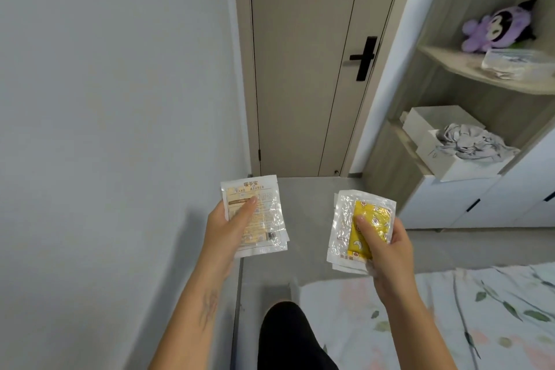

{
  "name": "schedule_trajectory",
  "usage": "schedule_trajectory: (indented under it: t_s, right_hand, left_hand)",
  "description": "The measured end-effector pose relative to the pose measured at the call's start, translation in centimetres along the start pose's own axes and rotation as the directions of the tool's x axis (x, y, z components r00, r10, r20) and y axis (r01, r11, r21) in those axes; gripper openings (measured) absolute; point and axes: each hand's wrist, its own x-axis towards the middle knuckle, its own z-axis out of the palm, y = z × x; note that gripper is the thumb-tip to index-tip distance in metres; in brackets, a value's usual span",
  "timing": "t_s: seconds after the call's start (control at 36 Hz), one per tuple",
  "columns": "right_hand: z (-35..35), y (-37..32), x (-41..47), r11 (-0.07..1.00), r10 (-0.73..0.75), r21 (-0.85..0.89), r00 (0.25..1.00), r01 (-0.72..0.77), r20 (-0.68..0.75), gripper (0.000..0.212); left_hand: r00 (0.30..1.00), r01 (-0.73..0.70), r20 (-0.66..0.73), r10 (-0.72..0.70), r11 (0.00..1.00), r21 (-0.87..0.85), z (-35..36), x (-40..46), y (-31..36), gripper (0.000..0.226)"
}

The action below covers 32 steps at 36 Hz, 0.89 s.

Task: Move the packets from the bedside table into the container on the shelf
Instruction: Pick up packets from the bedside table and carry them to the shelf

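Note:
My left hand point(223, 227) grips a small stack of clear packets with pale printed backs point(264, 219), thumb laid across the top one. My right hand point(387, 245) holds a second stack of clear packets with a yellow patterned pad showing point(363, 213), thumb pressed on the yellow part. Both stacks are held in the air over the grey floor, in front of a closed door. On the open shelf unit at the right stands a white box point(420, 126) on the lower shelf, with a second white box point(444, 165) holding crumpled grey cloth in front of it.
A closed beige door with a black handle point(365, 57) is straight ahead. A bare wall runs along the left. The upper shelf holds a purple plush toy point(498, 25) and a clear bag point(516, 63). A bed with a floral sheet point(450, 318) fills the lower right. White drawers point(468, 204) sit under the shelves.

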Motion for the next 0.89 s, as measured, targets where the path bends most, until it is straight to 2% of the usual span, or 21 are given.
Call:
schedule_trajectory:
  t_s: [0.25, 0.47, 0.72, 0.89]
  right_hand:
    - [7.7, 0.5, 18.3, 0.998, -0.069, -0.007, 0.998, 0.069, -0.001, 0.013]
    - [11.1, -3.0, 36.7, 0.997, -0.066, 0.039, 0.993, 0.070, -0.094, 0.014]
    - [8.5, -8.7, 48.9, 0.993, -0.112, -0.006, 0.957, 0.115, -0.266, 0.016]
    - [3.3, -10.6, 53.7, 0.993, -0.099, 0.019, 0.892, 0.119, -0.440, 0.018]
  left_hand:
    - [0.999, -0.005, -0.033, 0.006, 0.999, 0.036, 3.3, 18.0, 0.4, 0.007]
    - [0.995, -0.012, 0.096, 0.003, 0.996, 0.084, 14.5, 35.5, 4.4, 0.010]
    - [0.955, 0.029, 0.291, -0.057, 0.994, 0.101, 28.8, 46.4, 6.3, 0.009]
    - [0.876, 0.070, 0.467, -0.123, 0.989, 0.130, 39.1, 50.8, 5.2, 0.008]
